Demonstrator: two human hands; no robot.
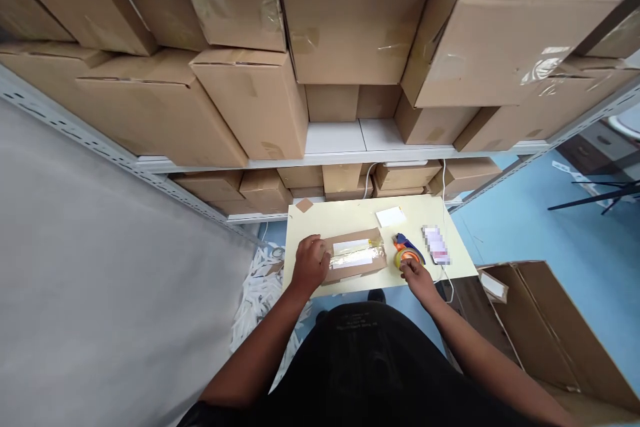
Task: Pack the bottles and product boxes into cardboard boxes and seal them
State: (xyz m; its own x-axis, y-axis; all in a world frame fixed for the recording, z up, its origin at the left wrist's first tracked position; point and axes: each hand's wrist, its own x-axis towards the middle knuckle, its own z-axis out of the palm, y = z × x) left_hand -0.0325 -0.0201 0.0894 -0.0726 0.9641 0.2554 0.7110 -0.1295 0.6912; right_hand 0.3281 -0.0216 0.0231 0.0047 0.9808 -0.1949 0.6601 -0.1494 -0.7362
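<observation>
A small cardboard box (345, 272) lies on the pale yellow table (330, 217), with clear tape and a white label (357, 253) on its top. My left hand (311, 263) grips the left end of this box, its fingers curled over the edge. To the right of the box is a tape dispenser (413, 248), blue and orange with a yellowish roll. My right hand (416, 276) is closed at the near side of the roll, fingers pinched against it; the exact contact is partly hidden.
A phone (436, 245) with a white cable and a white card (391, 216) lie on the table. Behind it, shelves hold stacked cardboard boxes (355, 27). A large open carton (555, 327) stands at right. White paper strips (255, 293) heap on the floor at left.
</observation>
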